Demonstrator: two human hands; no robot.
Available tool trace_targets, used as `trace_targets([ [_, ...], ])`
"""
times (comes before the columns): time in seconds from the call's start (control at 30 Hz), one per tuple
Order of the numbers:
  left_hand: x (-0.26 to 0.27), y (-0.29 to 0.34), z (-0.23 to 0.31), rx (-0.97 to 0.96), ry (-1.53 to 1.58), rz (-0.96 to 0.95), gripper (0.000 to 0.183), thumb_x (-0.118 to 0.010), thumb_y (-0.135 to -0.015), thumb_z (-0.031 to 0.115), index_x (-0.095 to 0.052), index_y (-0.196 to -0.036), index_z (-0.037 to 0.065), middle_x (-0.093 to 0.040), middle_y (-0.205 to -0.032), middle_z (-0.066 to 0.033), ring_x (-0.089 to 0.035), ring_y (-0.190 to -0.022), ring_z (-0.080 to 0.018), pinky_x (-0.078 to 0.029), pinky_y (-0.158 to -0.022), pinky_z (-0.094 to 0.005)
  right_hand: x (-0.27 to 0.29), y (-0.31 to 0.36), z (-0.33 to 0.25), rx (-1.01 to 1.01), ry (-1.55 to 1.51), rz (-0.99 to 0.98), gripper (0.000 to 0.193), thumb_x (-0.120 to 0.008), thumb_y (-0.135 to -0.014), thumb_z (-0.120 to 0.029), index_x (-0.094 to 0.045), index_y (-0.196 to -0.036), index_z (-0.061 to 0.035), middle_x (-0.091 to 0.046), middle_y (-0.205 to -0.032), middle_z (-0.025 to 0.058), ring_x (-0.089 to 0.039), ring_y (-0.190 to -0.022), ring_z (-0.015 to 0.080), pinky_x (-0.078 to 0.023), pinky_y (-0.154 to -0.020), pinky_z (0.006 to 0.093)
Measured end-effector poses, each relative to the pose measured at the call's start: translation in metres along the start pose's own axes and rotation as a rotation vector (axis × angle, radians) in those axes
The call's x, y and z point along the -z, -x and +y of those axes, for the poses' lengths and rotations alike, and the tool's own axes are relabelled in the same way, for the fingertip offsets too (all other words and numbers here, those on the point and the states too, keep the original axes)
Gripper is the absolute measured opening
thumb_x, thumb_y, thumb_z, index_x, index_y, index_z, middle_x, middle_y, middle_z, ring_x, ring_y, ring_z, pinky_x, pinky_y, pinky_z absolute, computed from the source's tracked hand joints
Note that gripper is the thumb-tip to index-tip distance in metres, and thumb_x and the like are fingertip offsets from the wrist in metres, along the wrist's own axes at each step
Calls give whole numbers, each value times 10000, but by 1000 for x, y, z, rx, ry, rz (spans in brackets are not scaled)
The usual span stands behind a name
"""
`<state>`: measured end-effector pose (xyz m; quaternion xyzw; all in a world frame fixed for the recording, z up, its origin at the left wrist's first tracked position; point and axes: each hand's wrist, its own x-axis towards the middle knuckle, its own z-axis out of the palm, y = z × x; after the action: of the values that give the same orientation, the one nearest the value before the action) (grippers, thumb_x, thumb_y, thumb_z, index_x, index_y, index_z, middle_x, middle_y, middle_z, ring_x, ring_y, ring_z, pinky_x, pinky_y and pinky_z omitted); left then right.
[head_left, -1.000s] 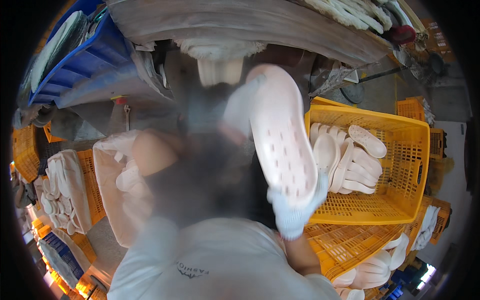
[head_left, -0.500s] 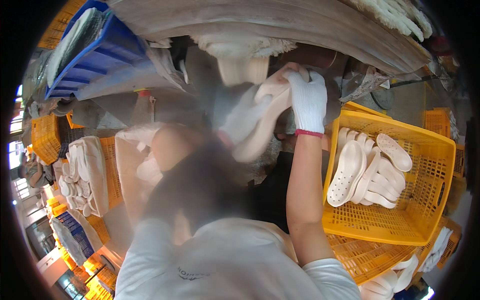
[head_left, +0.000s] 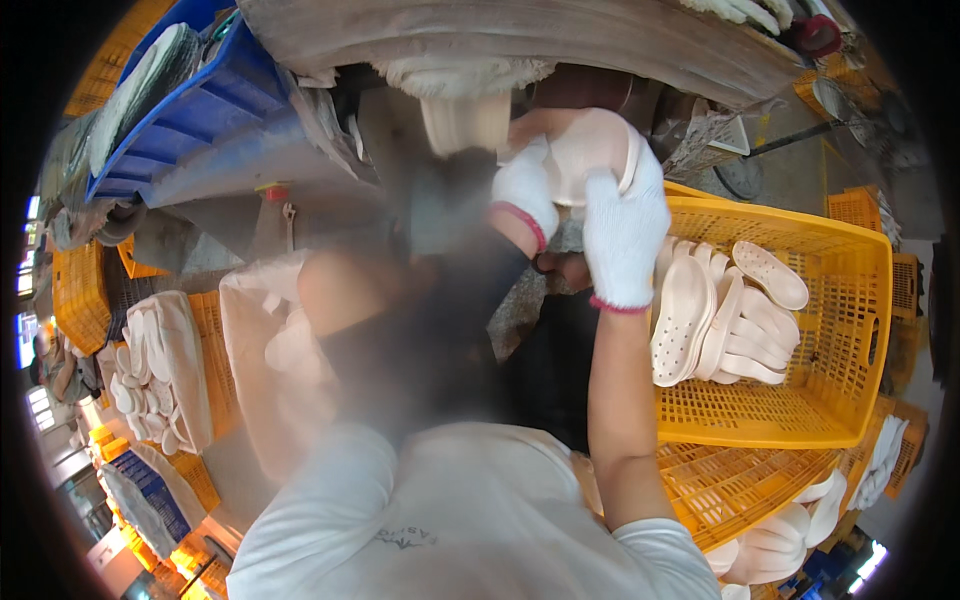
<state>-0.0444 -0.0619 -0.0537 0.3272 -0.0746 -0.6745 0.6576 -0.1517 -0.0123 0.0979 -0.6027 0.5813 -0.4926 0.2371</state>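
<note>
A pale cream shoe sole is held up in front of me, curved, with its near end toward my chest. My left hand, in a white knit glove with a red cuff, grips its left side. My gloved right hand is closed round its right side, thumb across the face that shows. Just left of the sole is a pale, blurred wheel under the machine's edge. I cannot tell whether the sole touches it. A smear on the lens veils my left forearm.
A yellow crate on my right holds several cream soles, some with holes. The machine's dusty edge spans the far side. At far left stands a blue bin. On my left, a lined container holds pale pieces.
The sole has been turned and moved to a position right of the wheel. My left hand has risen toward it from a blur; my right hand has shifted slightly lower.
</note>
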Motion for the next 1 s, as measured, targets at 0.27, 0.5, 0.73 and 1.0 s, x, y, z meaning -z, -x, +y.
trace_targets([
  [0.27,85,110,53,-514,-1481,-165,326,-593,-1084,184,-593,-1377,42,-690,-1285,-90,-658,-1181,-280,-567,-1018,-412,-18,-52,19,-330,-44,-309,497,-650,-934,-344,-684,-1281,10,-735,-1115,312,-719,-1061,470,-580,-918,493],
  [0.5,127,138,53,-211,-1446,-285,355,-569,-1090,274,-606,-1356,43,-703,-1122,-101,-700,-1032,-267,-598,-849,-324,-24,-9,42,-107,-23,-550,1029,-802,-840,-246,-237,-1677,-53,-437,-1624,280,-509,-1450,433,-430,-1188,472],
  [0.73,52,97,101,549,63,3,725,-532,-1053,620,-538,-1494,45,-600,-1449,-225,-554,-1347,-405,-453,-1121,-620,73,5,12,-325,-108,-741,548,-916,-785,-92,-695,-1273,25,-759,-1160,82,-724,-1032,185,-582,-944,340],
  [1.0,43,-3,14,98,320,-643,395,-493,-1124,383,-613,-1339,75,-680,-1309,-114,-647,-1172,-250,-500,-1019,-375,-95,14,-10,362,743,-543,279,-594,-1010,-355,-781,-1068,-156,-751,-944,156,-722,-808,375,-569,-757,457],
])
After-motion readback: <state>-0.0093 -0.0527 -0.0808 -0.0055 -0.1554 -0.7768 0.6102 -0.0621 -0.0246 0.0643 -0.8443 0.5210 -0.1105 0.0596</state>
